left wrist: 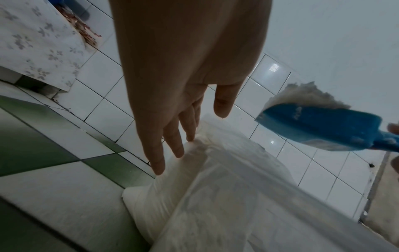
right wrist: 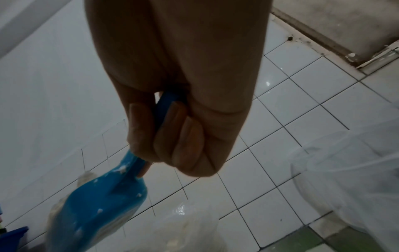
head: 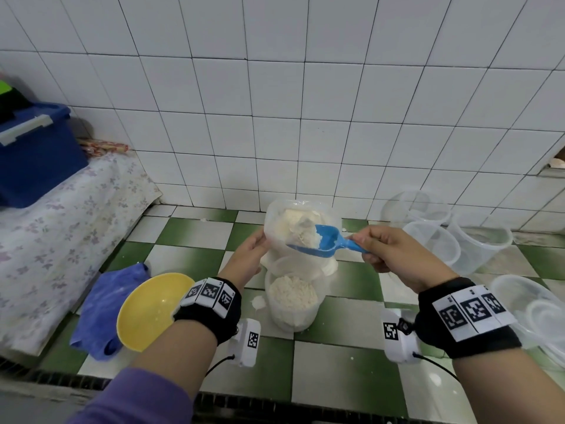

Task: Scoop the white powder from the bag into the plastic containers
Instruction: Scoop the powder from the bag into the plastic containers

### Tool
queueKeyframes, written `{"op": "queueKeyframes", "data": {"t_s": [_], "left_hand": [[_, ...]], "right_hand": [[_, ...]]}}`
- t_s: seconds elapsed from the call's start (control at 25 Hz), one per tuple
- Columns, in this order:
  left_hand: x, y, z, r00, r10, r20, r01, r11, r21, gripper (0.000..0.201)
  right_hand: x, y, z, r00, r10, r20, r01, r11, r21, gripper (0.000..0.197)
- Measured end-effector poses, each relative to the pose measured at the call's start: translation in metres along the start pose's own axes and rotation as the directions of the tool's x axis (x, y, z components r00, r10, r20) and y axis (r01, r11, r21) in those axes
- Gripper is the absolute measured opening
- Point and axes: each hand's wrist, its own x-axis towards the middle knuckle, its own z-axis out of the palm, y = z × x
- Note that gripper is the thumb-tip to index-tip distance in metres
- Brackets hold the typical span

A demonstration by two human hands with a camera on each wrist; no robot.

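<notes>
A clear bag (head: 301,218) of white powder stands open on the checked floor. My left hand (head: 260,240) rests against the bag's left side; in the left wrist view its fingers (left wrist: 172,145) lie straight on the bag (left wrist: 215,187), thumb apart near the rim. My right hand (head: 363,246) grips the handle of a blue scoop (head: 324,241), fingers (right wrist: 164,136) curled round it. The scoop (left wrist: 313,126) is heaped with powder and hovers over the bag's mouth. In front of the bag stands a plastic container (head: 292,301), largely filled with powder.
Several empty clear containers (head: 434,243) and a stack of lids (head: 535,316) sit at the right. A yellow bowl (head: 153,310) and a blue cloth (head: 104,304) lie at the left, beside a floral-covered ledge (head: 61,228) bearing a blue box (head: 33,154). A tiled wall rises behind.
</notes>
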Motion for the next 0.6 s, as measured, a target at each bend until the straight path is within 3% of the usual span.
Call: {"op": "queueKeyframes", "data": {"t_s": [0.32,0.6], "left_hand": [[-0.008,-0.011,0.002,1.0,-0.018,-0.026,0.019,1.0,0.023,0.044],[-0.007,-0.028,0.0,0.997,-0.06,-0.039,0.061,0.997,0.049,0.019]], "right_hand": [[-0.014,0.015,0.01,0.994,0.027,0.103,0.001,0.965,-0.263,0.019],[-0.015,0.021,0.028,0.993,-0.094,0.074,0.12,0.801,-0.586,0.012]]}}
